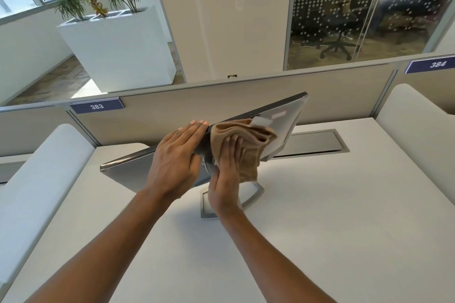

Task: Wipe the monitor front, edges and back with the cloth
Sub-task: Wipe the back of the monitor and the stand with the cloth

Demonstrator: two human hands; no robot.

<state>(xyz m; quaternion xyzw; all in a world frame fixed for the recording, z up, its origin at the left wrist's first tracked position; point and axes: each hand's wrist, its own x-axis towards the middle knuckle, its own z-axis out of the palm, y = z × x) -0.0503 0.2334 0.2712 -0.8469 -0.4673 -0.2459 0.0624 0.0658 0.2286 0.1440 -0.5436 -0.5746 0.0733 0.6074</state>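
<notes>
A thin silver monitor stands on its stand on the white desk, turned so its glossy back faces me and its top edge runs from lower left to upper right. My left hand lies flat with straight fingers over the top edge, steadying the monitor. My right hand presses a tan cloth against the back panel near the stand's neck, its fingers spread up into the cloth's folds. The screen side is hidden from me.
A beige partition with number plates 383 and 384 runs behind the desk. A grey cable hatch lies behind the monitor. White side dividers flank the desk. A white planter stands beyond.
</notes>
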